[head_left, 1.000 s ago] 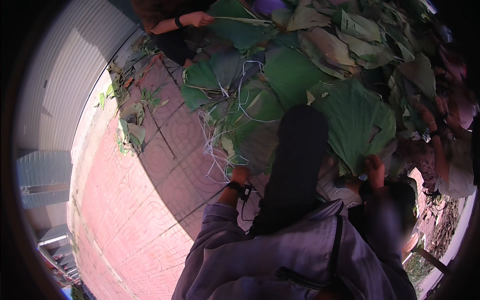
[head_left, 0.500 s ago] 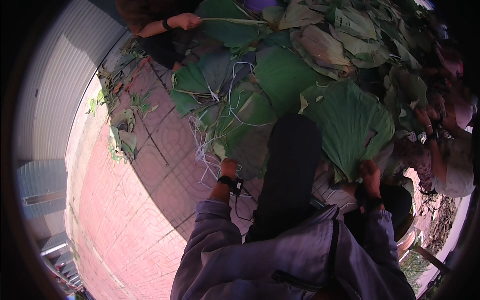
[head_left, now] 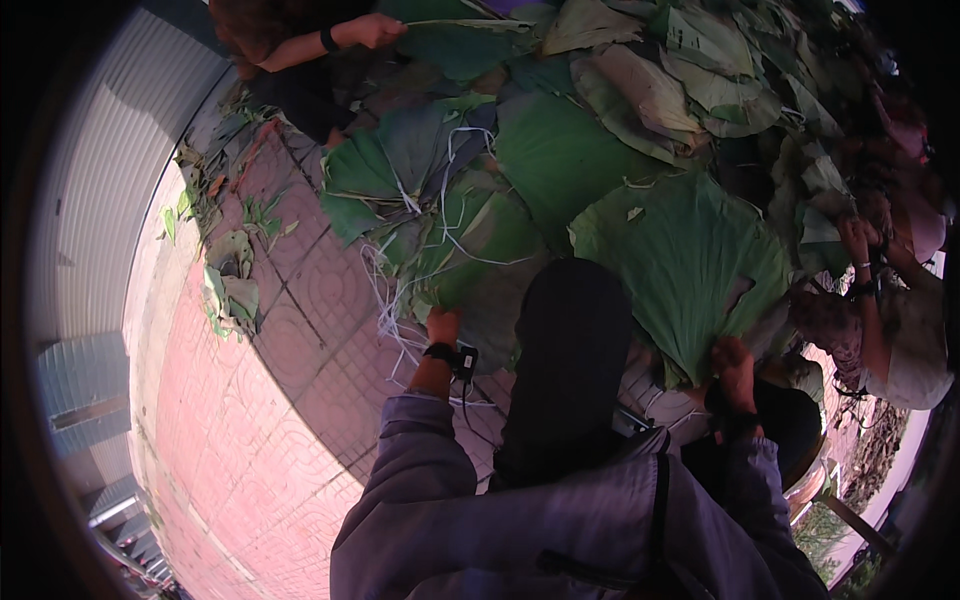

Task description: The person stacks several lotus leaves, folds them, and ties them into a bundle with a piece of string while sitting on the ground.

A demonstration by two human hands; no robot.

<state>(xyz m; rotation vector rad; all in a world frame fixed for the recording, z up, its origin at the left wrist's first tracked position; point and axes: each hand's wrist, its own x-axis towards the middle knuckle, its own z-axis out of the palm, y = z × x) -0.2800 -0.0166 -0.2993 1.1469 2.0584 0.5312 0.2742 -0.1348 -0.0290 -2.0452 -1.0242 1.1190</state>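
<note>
Gripping, with the right hand (head_left: pixel 733 362), the near edge of a broad green leaf (head_left: pixel 690 260), at near right, with fingers curling closed over it. Fanning out from this grip toward the far side, just right of the dark-clothed knee (head_left: pixel 570 330), and overlapping other leaves. Placing the left hand (head_left: pixel 443 323), left of the same knee, at the near edge of a flat green leaf (head_left: pixel 490 225), with fingers curling narrowly; hiding the fingertips, and so not allowing one to tell whether anything is being held. Tangling loosely just left of that hand, and looping across the flat leaf: white string (head_left: pixel 385 315). Wearing a small black device (head_left: pixel 465 362) on the left wrist, above a grey-purple jacket (head_left: pixel 560 520). Heaping up at far right: greenish and brown leaves (head_left: pixel 650 90), partly folded. Grasping a pale stalk (head_left: pixel 470 23) at far left, with a co-worker's hand (head_left: pixel 378 30). Reaching in among leaves at the right, with another person's hand (head_left: pixel 858 240). Covering the ground at left: pink patterned paving (head_left: pixel 240 420), passing from shade into sunlight, and bearing a small clump of leaf scraps (head_left: pixel 232 285). Bordering it at the left margin: a pale corrugated shutter (head_left: pixel 90 200).
</note>
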